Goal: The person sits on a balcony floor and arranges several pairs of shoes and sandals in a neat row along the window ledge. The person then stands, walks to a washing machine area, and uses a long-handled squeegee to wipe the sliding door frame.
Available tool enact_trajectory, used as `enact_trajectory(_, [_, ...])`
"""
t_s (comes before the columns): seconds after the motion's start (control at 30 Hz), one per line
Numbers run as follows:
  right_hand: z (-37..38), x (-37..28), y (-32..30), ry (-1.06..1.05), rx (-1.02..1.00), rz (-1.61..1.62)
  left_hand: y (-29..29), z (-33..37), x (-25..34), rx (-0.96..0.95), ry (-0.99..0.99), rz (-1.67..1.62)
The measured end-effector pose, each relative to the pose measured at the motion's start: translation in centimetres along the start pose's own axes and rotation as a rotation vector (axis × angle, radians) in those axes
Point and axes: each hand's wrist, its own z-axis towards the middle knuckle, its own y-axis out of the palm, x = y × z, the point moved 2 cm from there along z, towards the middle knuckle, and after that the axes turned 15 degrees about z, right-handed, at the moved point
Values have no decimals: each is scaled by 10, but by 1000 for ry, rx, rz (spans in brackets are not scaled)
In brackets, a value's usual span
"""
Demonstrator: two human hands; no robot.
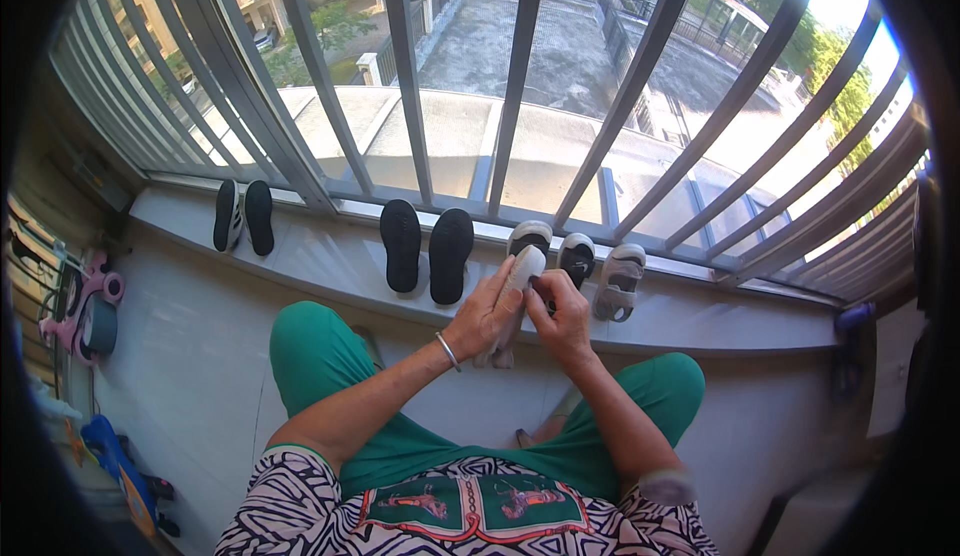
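Between my knees, over the front of the ledge, my left hand (pixel 482 314) is wrapped round a small pale shoe (pixel 523 264), its whitish toe end pointing up and away. A pinkish part of it hangs below my palm. My right hand (pixel 562 318) is closed in a pinch against the shoe's right side; whether its fingertips hold the edge or something small is hidden. Just beyond stand a pale sandal (pixel 530 230), a dark-and-grey sandal (pixel 577 253) and a beige strapped sandal (pixel 620 284). Left of my hands, two black shoes (pixel 451 254) lean upright against the railing's base.
A smaller dark pair of shoes (pixel 259 218) leans farther left on the pale ledge (pixel 320 246). Metal railing bars (pixel 517 86) rise behind the ledge. A pink scooter (pixel 98 301) and a blue-and-orange toy (pixel 118 461) are at the left. My green-trousered knees flank my arms.
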Motion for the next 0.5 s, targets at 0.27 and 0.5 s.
enact_trajectory(0.27, [-2,-1,2,-61,11,-24,2,-2,-4,-14,-18,-32])
enact_trajectory(0.5, [1,16,-7,39,58,135,0,3,-3,-212,-178,-568])
